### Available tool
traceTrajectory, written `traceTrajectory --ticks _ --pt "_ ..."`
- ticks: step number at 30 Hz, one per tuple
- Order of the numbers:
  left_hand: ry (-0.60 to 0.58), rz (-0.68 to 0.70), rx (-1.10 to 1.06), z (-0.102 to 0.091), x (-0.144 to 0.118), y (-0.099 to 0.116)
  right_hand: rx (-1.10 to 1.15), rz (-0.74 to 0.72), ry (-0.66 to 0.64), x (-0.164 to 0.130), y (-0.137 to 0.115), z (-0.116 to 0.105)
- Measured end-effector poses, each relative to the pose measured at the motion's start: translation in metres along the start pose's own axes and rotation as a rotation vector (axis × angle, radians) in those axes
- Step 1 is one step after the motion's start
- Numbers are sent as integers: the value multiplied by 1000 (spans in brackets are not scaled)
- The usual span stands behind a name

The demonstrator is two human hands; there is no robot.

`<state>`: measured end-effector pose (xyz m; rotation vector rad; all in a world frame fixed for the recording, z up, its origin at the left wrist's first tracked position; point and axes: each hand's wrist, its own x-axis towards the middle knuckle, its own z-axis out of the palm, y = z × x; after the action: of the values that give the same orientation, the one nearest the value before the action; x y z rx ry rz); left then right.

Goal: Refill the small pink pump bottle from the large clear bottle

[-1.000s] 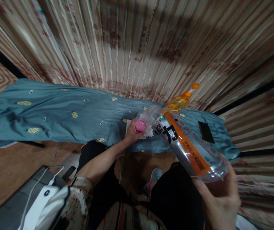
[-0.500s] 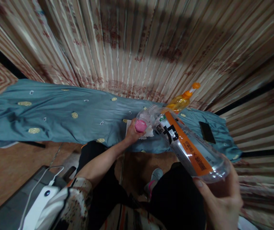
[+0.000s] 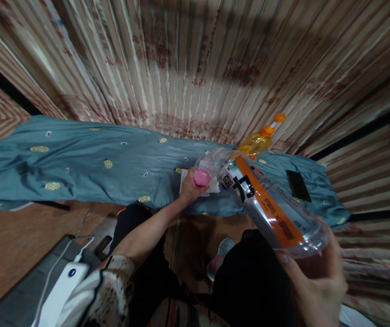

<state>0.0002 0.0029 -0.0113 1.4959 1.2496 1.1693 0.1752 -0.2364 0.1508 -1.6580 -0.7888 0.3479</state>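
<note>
My right hand [image 3: 321, 277] is closed around the base of a large clear plastic bottle [image 3: 266, 209] with an orange and silver label. The bottle is tilted, its neck end down and to the left. My left hand [image 3: 192, 188] grips a small clear container [image 3: 202, 175] with a pink patch, perhaps a label or cap. The big bottle's neck overlaps the small container in view; whether they touch I cannot tell. Under the left hand lies a white paper [image 3: 212, 188] on the blue cloth.
A yellow pump bottle [image 3: 256, 143] with an orange top stands behind the large bottle. To the right lies a dark phone [image 3: 298, 186] on the blue patterned cloth [image 3: 79, 177]. A white power bank [image 3: 63, 284] with a cable rests on a grey surface at lower left. A pleated curtain [image 3: 181, 68] hangs behind.
Both hands keep their grips on the bottle and the container, with almost no movement between them. The whole view has shifted slightly.
</note>
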Motion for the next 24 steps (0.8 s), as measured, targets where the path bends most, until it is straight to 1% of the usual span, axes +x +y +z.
traceTrajectory --ticks 6,11,16,20,24 --pt "0 -28 11 1 0 4 17 48 3 -3 -2 2" --pt "-16 -35 6 0 -1 6 9 11 -12 -4 3 1" --pt "-41 -46 36 -2 -1 11 -14 10 -2 -3 6 -1" --pt "-56 -48 31 -3 -1 11 -5 31 10 -4 3 -2" --pt "-53 -33 19 -3 -1 8 -57 17 32 -6 -1 -2"
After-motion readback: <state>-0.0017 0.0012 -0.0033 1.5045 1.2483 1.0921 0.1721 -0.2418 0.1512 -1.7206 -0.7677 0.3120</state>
